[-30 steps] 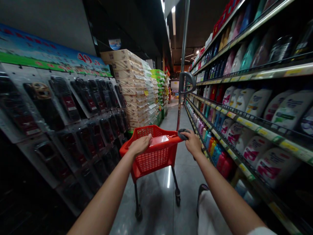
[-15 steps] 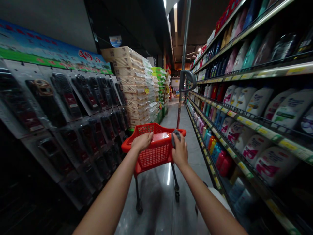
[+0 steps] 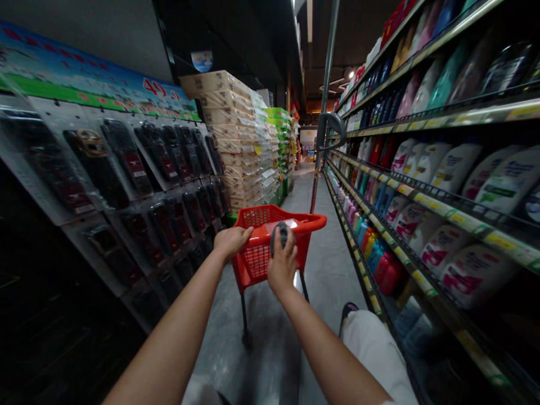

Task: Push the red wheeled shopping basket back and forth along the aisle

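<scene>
A small red basket trolley (image 3: 253, 263) on thin dark legs stands in front of me in the aisle. My left hand (image 3: 232, 243) is closed around the left end of its near rim. My right hand (image 3: 283, 264) is curled around a small dark grey rounded object (image 3: 279, 233), whose kind I cannot make out. That hand is at the near side of the basket; whether it also touches the rim is unclear. Inside the basket lies a pale, shiny pack (image 3: 290, 224), partly hidden by the rim and my right hand.
A tall pole with a dark loop handle (image 3: 340, 132) rises at the trolley's far right. Shelves of shampoo bottles (image 3: 458, 250) line the right side. Packaged belts (image 3: 126, 157) hang at left, with stacked cartons (image 3: 230, 140) beyond. The tiled floor (image 3: 307, 180) runs ahead.
My right hand has moved left along the near side of the trolley with the dark object. The trolley appears turned, its right rim standing free of my hand. My left hand has shifted slightly left.
</scene>
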`<state>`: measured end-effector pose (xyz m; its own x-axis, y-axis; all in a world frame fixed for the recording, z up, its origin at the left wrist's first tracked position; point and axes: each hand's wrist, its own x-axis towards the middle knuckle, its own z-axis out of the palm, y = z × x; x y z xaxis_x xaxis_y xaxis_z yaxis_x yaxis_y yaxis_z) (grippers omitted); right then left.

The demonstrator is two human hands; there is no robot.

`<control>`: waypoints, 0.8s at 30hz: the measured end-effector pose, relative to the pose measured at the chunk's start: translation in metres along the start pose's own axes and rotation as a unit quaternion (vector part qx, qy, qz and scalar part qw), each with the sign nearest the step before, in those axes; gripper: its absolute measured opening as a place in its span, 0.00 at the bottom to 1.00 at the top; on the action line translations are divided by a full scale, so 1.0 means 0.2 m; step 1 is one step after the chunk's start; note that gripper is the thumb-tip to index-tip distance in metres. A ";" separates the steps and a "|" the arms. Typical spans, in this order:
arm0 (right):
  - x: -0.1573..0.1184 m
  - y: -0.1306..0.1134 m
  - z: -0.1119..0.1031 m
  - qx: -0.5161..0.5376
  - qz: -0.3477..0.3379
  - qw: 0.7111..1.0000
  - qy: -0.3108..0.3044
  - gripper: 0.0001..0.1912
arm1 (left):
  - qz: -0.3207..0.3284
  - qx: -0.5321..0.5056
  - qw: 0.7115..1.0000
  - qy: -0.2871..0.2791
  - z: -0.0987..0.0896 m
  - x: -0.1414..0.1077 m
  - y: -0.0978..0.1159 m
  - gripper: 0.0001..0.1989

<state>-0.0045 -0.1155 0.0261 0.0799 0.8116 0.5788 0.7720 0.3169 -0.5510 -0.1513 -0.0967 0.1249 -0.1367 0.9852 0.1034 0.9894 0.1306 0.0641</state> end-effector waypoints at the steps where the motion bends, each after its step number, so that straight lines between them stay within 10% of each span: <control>1: -0.04 -0.07 0.03 -0.011 -0.036 0.999 -0.022 0.43 | 0.003 -0.001 1.000 0.001 0.00 0.00 0.01 0.35; 6: -0.03 -0.03 -0.03 -0.046 -0.134 0.988 -0.069 0.39 | 0.011 -0.016 1.000 0.008 0.01 0.01 0.00 0.33; 14: 0.40 0.34 -0.41 -0.063 -0.040 0.997 -0.025 0.32 | 0.021 -0.022 0.999 0.016 0.03 0.00 0.03 0.32; 24: 0.43 -0.02 -0.31 -0.134 -0.181 0.964 -0.142 0.21 | -0.008 -0.033 0.999 0.028 0.03 -0.04 0.17 0.29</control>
<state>0.0381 -0.0776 0.1143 -0.3715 0.7856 0.4947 0.8551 0.4971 -0.1471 -0.1156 -0.0985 0.1195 -0.1562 0.9752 0.1569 0.9820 0.1363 0.1306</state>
